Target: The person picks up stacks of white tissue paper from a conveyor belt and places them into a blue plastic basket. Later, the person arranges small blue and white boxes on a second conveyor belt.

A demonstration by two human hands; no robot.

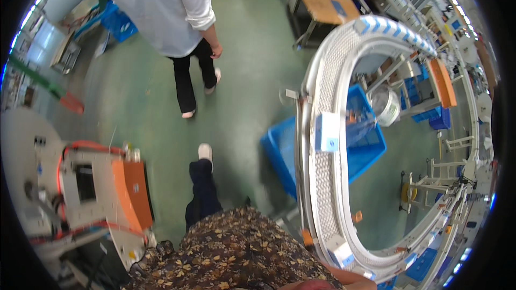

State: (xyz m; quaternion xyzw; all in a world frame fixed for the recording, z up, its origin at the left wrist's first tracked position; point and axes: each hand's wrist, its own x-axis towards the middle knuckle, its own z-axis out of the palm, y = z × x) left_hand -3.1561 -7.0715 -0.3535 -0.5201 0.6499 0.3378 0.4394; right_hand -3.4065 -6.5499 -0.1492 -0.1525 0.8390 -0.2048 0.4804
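Note:
At the lower edge, right of my dark floral top (242,247), a bit of bare skin of my right arm or hand (350,279) shows; its fingers cannot be made out. It is nearest to the curved white conveyor (324,182), close to a small white-and-blue box (340,251) riding on it. Farther along the belt stands another white-and-blue box (327,132). My left hand is out of the picture. One of my legs in dark trousers (203,190) is stretched forward, its light shoe (205,152) on the green floor.
Ahead on the left, a person in a white shirt (156,11) faces away. Blue crates (282,147) sit under the conveyor, near a white bucket (386,106). At left stands a machine with an orange panel (132,193). A wooden-topped table (328,6) is at the back.

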